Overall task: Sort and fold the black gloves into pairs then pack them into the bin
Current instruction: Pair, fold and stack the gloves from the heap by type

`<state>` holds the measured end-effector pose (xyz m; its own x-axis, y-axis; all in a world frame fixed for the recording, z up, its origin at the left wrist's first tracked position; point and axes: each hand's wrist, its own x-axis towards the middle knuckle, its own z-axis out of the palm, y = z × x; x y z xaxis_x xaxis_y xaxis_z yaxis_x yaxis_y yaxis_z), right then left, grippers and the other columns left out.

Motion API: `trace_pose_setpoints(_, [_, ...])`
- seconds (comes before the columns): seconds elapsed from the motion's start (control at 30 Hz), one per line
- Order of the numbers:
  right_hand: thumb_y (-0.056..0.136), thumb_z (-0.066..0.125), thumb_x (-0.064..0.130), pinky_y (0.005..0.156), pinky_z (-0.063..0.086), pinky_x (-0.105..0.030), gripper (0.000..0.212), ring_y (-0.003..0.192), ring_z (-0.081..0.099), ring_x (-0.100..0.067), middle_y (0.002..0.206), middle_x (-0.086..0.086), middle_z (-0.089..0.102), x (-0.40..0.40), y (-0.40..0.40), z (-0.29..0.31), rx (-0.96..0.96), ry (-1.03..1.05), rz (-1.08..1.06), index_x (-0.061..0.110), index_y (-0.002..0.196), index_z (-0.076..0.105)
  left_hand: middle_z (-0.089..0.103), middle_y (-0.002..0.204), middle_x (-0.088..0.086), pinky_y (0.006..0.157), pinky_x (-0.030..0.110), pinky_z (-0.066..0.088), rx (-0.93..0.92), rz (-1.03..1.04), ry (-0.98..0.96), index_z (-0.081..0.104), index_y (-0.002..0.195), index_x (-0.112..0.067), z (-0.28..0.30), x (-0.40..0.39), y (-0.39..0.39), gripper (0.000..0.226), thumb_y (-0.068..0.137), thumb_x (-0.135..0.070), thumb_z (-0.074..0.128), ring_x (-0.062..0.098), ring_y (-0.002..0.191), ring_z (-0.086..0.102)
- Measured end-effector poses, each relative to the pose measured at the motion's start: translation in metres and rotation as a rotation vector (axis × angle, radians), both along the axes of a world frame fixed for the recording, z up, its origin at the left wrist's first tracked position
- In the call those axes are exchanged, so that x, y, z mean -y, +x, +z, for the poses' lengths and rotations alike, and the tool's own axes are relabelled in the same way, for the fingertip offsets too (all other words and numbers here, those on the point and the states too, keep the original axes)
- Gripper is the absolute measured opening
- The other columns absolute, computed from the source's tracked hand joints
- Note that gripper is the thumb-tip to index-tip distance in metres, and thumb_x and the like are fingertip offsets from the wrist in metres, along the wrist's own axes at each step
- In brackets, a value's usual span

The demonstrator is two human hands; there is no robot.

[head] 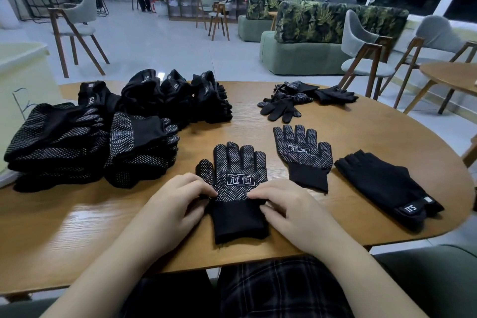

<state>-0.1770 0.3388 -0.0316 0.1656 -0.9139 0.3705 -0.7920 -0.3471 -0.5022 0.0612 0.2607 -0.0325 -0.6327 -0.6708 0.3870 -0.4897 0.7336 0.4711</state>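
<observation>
Both hands pinch the black white-dotted knit glove point(238, 183) at its wrist, left hand point(175, 204) and right hand point(289, 206) either side; fingers point far, matching dotted glove point(303, 155) lies nearer the right.

On the tabletop point(361, 142), one glove point(238, 188) lies centre front; two single gloves point(303, 155) point(387, 186) lie to its right, stacked gloves point(103, 137) left, loose gloves point(296, 100) behind right.
</observation>
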Motion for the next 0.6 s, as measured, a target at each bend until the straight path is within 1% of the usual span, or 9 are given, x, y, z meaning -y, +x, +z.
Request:
trace_pose_setpoints(0.1, [0.086,0.055,0.021,0.095,0.035,-0.009,0.026,0.106,0.051,0.004,0.103,0.024,0.057,0.002,0.001,0.001,0.044,0.005,-0.023,0.022,0.107,0.071,0.054,0.103,-0.022,0.091,0.010,0.035,0.004,0.003,0.019,0.065,0.100,-0.030,0.002,-0.001,0.000,0.030,0.080,-0.036,0.044,-0.004,0.101,0.050])
trace_pose_setpoints(0.2, [0.088,0.053,0.025,0.091,0.039,-0.013,0.021,0.101,0.053,0.002,0.099,0.019,0.061,0.002,0.002,0.001,0.046,0.001,-0.031,0.020,0.101,0.070,0.054,0.105,-0.021,0.091,0.012,0.035,0.012,0.008,0.003,0.065,0.100,-0.031,0.002,-0.002,-0.001,0.030,0.079,-0.035,0.044,-0.002,0.101,0.051])
trace_pose_setpoints(0.3, [0.086,0.048,0.030,0.089,0.042,-0.016,0.024,0.098,0.056,0.000,0.099,0.016,0.064,0.000,0.003,0.000,0.046,-0.017,-0.029,0.022,0.098,0.068,0.055,0.102,-0.019,0.089,0.015,0.036,0.021,0.026,-0.025,0.066,0.097,-0.030,0.002,-0.002,-0.001,0.029,0.078,-0.037,0.045,0.002,0.097,0.052])
trace_pose_setpoints(0.4, [0.082,0.053,0.017,0.089,0.044,-0.021,0.018,0.100,0.058,-0.003,0.100,0.013,0.066,-0.001,0.003,-0.003,0.052,-0.037,-0.034,0.022,0.093,0.067,0.055,0.101,-0.019,0.090,0.016,0.036,0.024,0.027,-0.019,0.066,0.095,-0.030,0.002,-0.002,-0.001,0.027,0.078,-0.038,0.046,0.004,0.097,0.052])
trace_pose_setpoints(0.47, [0.079,0.055,0.008,0.093,0.041,-0.017,0.022,0.106,0.056,-0.001,0.104,0.014,0.064,-0.002,0.003,-0.002,0.047,-0.062,-0.038,0.022,0.092,0.066,0.054,0.101,-0.020,0.091,0.012,0.034,0.019,0.016,-0.015,0.065,0.095,-0.031,0.002,-0.003,0.000,0.025,0.078,-0.038,0.048,0.003,0.100,0.050])
trace_pose_setpoints(0.53, [0.076,0.057,0.000,0.098,0.037,-0.014,0.026,0.111,0.052,-0.002,0.109,0.010,0.063,-0.005,0.004,0.002,0.035,-0.122,-0.003,0.019,0.092,0.066,0.053,0.103,-0.021,0.094,0.008,0.030,0.014,-0.004,-0.030,0.063,0.094,-0.034,0.004,-0.004,0.000,0.022,0.077,-0.038,0.051,0.001,0.105,0.045])
trace_pose_setpoints(0.6, [0.076,0.059,-0.002,0.099,0.037,-0.016,0.025,0.112,0.053,-0.006,0.109,0.005,0.064,-0.011,0.005,0.005,0.030,-0.168,0.068,0.014,0.093,0.068,0.053,0.104,-0.023,0.096,0.009,0.028,0.009,-0.040,-0.044,0.063,0.092,-0.036,0.006,-0.006,0.001,0.019,0.076,-0.036,0.054,0.002,0.109,0.043])
